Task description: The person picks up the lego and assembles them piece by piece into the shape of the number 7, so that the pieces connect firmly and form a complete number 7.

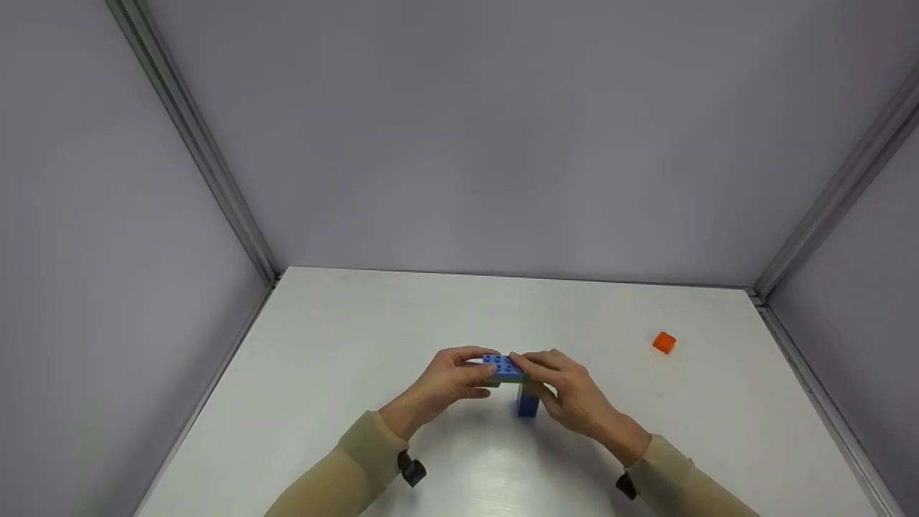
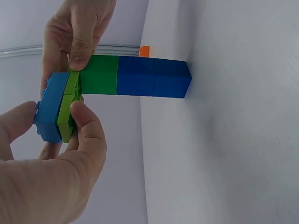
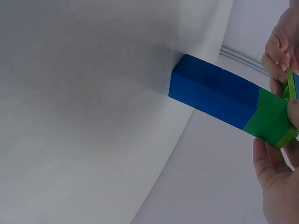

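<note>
A tower of toy building bricks stands upright on the white table, with two dark blue bricks at the bottom and a green brick above them. Over the green one lies a thin lime-green brick, topped by a light blue studded brick; both jut out to the left. My left hand pinches this jutting end, thumb on the light blue brick and fingers under the lime-green one. On the other side, my right hand grips the tower's top around the green and lime-green bricks.
A small orange brick lies apart on the table, toward the back right. Grey panels enclose the table at the back and both sides, with metal rails at the corners.
</note>
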A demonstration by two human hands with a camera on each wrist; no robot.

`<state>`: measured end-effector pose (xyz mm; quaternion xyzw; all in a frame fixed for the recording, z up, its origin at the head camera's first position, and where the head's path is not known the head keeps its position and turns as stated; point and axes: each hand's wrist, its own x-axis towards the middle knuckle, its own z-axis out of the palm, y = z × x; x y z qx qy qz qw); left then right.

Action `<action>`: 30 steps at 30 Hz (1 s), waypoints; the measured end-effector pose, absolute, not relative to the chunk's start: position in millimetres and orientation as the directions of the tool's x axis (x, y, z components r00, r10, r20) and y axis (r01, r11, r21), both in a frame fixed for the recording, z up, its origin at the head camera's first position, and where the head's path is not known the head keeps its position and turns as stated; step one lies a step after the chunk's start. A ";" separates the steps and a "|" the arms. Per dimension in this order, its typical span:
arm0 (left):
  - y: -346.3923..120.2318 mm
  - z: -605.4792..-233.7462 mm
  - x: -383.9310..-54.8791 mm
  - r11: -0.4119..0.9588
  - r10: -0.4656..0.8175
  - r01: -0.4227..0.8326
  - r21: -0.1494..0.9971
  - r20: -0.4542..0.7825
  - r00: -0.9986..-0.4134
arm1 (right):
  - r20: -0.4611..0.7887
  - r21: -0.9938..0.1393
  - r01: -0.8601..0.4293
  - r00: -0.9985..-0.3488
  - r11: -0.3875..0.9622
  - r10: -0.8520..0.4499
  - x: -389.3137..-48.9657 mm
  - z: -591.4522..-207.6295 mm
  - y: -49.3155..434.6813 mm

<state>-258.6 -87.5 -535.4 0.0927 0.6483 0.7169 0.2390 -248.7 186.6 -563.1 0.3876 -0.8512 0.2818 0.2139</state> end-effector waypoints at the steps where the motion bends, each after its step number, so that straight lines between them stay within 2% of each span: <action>1: -87.4 -534.8 -259.0 -0.047 0.468 -0.229 0.972 -0.181 -0.865 | 0.583 -0.317 -0.779 -0.610 0.541 -0.537 -248.6 -563.4 186.7; 13: -85.6 -535.3 -254.8 -0.106 0.416 -0.233 0.967 -0.170 -0.894 | 0.558 -0.369 -0.762 -0.640 0.532 -0.528 -248.3 -563.3 181.0; 23: -84.7 -535.2 -253.8 -0.118 0.404 -0.211 0.970 -0.148 -0.903 | 0.585 -0.343 -0.793 -0.600 0.504 -0.546 -248.9 -561.5 181.0; 30: -87.8 -534.7 -250.5 -0.113 0.406 -0.226 0.968 -0.162 -0.899 | 0.591 -0.353 -0.788 -0.606 0.504 -0.532 -246.3 -562.2 178.2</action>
